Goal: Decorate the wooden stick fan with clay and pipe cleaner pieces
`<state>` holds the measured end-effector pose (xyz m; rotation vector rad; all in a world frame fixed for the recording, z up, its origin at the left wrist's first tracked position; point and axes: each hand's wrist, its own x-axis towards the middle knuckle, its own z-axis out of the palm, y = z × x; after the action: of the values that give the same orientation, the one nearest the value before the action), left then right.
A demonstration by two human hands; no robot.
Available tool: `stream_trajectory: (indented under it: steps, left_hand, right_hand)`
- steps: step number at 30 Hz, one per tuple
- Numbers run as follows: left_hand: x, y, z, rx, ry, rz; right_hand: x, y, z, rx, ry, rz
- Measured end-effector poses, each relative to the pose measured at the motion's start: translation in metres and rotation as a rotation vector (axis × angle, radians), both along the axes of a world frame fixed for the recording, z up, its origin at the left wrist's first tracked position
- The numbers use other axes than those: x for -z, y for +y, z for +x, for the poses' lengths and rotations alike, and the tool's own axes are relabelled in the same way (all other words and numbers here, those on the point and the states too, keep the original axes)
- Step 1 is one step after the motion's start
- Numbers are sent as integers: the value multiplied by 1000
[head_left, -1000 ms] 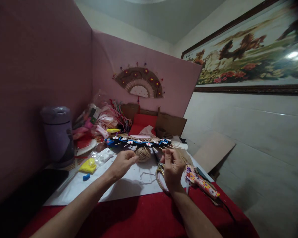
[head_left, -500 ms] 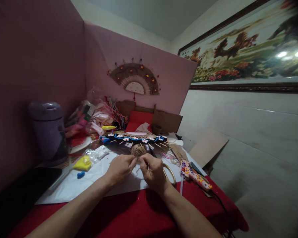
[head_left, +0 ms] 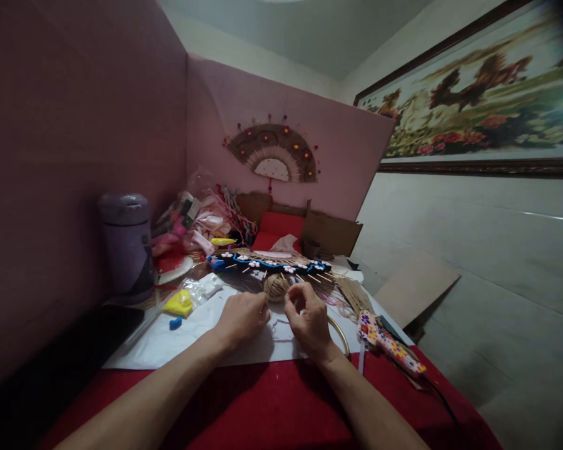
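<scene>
My left hand (head_left: 246, 317) is closed over the white sheet (head_left: 201, 340), knuckles up; whatever its fingers pinch is too small to name. Just right of it, my right hand (head_left: 309, 319) is curled with thumb and forefinger together, and anything between them cannot be made out. Thin pale strands (head_left: 283, 339) lie on the sheet between the hands. Right behind them sits a ball of brown twine (head_left: 277, 288). Beyond the twine lies a black fan with white flowers and a blue wavy line (head_left: 272, 265). Gold-handled scissors (head_left: 340, 334) are partly hidden by my right hand.
A flowered glue gun (head_left: 389, 345) with a cord lies at the right. Yellow clay (head_left: 178, 302), a blue lump (head_left: 175, 323), a purple tumbler (head_left: 127, 250) and a dark phone-like slab (head_left: 117, 322) are at the left. A brown fan (head_left: 276, 150) hangs on the pink panel.
The view has shifted, so the scene appears farther right. My hands, nearly touching before, are now farther apart, and the pale strands show between them.
</scene>
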<state>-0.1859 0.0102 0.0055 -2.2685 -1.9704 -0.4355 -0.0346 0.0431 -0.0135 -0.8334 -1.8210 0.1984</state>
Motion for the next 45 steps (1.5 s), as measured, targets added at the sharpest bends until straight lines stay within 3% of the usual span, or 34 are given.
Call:
stream_trajectory:
  steps: [4,12,14,17,23,30,33,38,45]
  left_hand:
    - [-15,2,-12,-155,35,17]
    - [-64,-2,-77,-484,91,-72]
    - [-67,-5,-86,-513,94,-111]
    - [-60,-6,-93,-540,82,-173]
    - [-44,0,-101,-555,41,-149]
    - [-45,4,-97,-560,82,-122]
    - [-55,3,-89,-559,110,-111]
    - [-83,1,-77,-587,155,-71]
    - [-115,-11,-76,-653,160,5]
  right_hand:
    - [-2,0,0,-1,42,-27]
    - [-4,-4,-1,42,-51,17]
    - [-3,-4,-1,29,-57,33]
    - [-3,-5,-1,21,-61,46]
    - [-6,-8,0,-5,-76,57]
    - [-10,-10,1,-12,-74,63]
    - [-11,-11,2,-10,-82,66]
    - [-11,-12,3,-25,-93,90]
    - [-10,-12,4,-36,-102,107]
